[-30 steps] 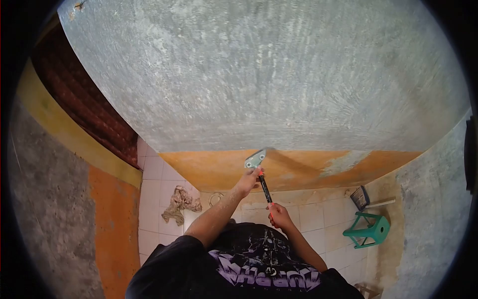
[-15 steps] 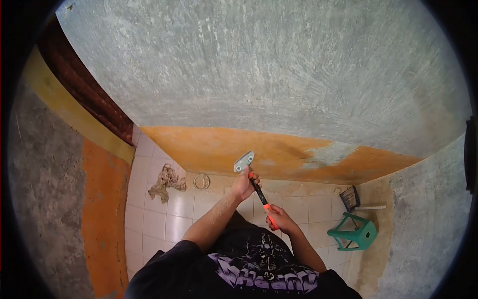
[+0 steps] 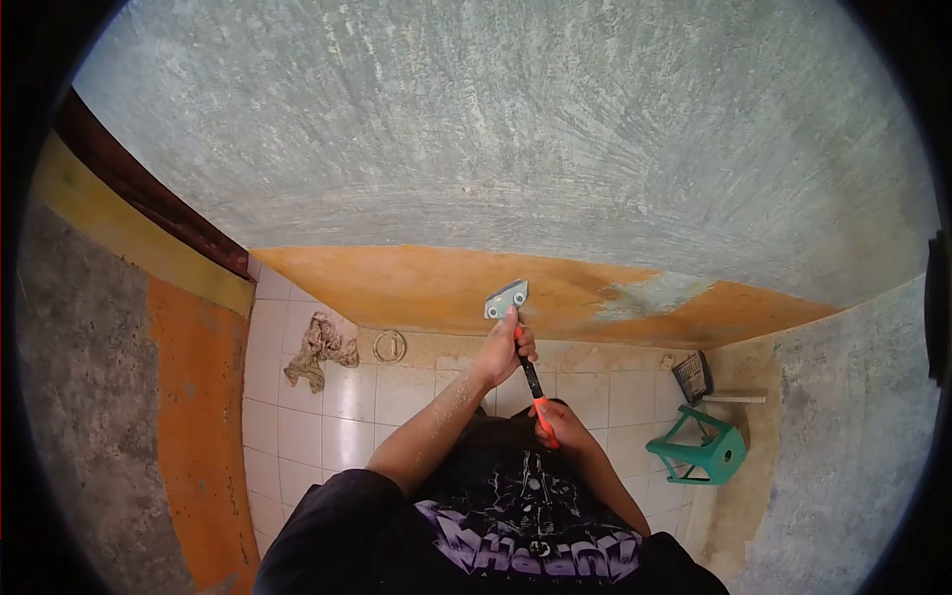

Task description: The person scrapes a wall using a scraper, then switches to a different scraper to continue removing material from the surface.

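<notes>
Black cloth of the person's printed shirt (image 3: 496,535) fills the nearest part of the view, and both forearms rise out of it toward the wall. Closest in, the right hand (image 3: 557,424) is clenched around the orange butt of the scraper (image 3: 520,342), low and close to the chest. Farther up the same black-and-orange handle, the left hand (image 3: 504,352) grasps it just below the head, the arm stretched nearly straight and dusted pale along the forearm. So the tool's long axis runs from the right hand up and slightly leftward through the left hand, ending in the grey metal blade (image 3: 507,298), which lies flat against the orange painted band (image 3: 397,283) of the wall; the left hand is by far the nearer to the blade. Above that band spreads grey, scraped plaster (image 3: 516,139). Down on the white tiled floor (image 3: 327,426) lie a crumpled rag (image 3: 317,347) and a small ring (image 3: 389,345); a green plastic stool (image 3: 702,448) lies tipped at right, a dustpan (image 3: 692,377) beside it.
</notes>
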`<action>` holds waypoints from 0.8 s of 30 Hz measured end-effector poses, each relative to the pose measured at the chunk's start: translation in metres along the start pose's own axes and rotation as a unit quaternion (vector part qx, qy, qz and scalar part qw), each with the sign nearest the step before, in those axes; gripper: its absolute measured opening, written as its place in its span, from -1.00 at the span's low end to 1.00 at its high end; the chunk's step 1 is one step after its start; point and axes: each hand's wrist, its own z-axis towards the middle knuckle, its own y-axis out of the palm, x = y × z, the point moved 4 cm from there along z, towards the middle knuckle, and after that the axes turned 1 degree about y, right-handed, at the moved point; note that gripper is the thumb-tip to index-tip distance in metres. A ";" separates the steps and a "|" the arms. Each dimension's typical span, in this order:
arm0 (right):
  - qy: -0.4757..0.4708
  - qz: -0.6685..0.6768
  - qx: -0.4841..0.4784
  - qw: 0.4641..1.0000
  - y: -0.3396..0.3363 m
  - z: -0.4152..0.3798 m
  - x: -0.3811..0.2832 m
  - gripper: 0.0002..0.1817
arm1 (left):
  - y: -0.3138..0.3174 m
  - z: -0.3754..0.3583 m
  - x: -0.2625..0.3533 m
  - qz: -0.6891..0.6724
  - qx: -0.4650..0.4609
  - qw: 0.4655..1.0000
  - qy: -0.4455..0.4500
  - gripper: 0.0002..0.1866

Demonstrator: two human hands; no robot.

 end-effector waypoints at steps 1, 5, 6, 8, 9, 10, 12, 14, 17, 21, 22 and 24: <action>-0.001 -0.027 0.014 1.000 -0.003 -0.001 -0.003 -0.62 | 0.002 0.002 0.002 0.000 0.004 1.000 0.008 -0.59; -0.010 -0.107 0.055 0.993 -0.026 -0.012 -0.031 -0.68 | 0.009 0.010 -0.003 0.020 0.008 0.999 0.046 -0.62; -0.010 -0.114 0.066 0.991 -0.034 -0.017 -0.040 -0.70 | 0.014 0.015 -0.005 0.080 0.019 0.996 0.037 -0.63; -0.022 -0.129 0.075 0.989 -0.054 -0.024 -0.051 -0.73 | 0.025 0.025 -0.011 0.195 0.047 0.979 0.016 -0.64; -0.035 -0.135 0.075 0.987 -0.064 -0.029 -0.055 -0.74 | 0.028 0.031 -0.018 0.233 0.033 0.972 0.008 -0.64; -0.049 -0.140 0.074 0.986 -0.075 -0.034 -0.060 -0.74 | 0.032 0.040 -0.025 0.272 0.019 0.962 -0.001 -0.64; -0.044 -0.148 0.064 0.986 -0.095 -0.049 -0.078 -0.78 | 0.050 0.056 -0.036 0.344 0.025 0.939 0.004 -0.63; -0.036 -0.157 0.056 0.985 -0.125 -0.066 -0.086 -0.79 | 0.074 0.072 -0.051 0.370 0.010 0.929 -0.008 -0.63; -0.017 -0.141 0.047 0.989 -0.178 -0.087 -0.097 -0.74 | 0.106 0.098 -0.078 0.373 -0.015 0.927 -0.024 -0.62; 0.001 -0.119 0.068 0.991 -0.241 -0.103 -0.110 -0.59 | 0.139 0.128 -0.110 0.369 -0.020 0.929 -0.021 -0.56; -0.004 -0.139 0.066 0.988 -0.257 -0.103 -0.112 -0.59 | 0.142 0.134 -0.118 0.367 -0.013 0.930 -0.011 -0.55; -0.017 -0.155 0.071 0.985 -0.275 -0.103 -0.119 -0.58 | 0.149 0.149 -0.129 0.365 -0.002 0.931 0.010 -0.55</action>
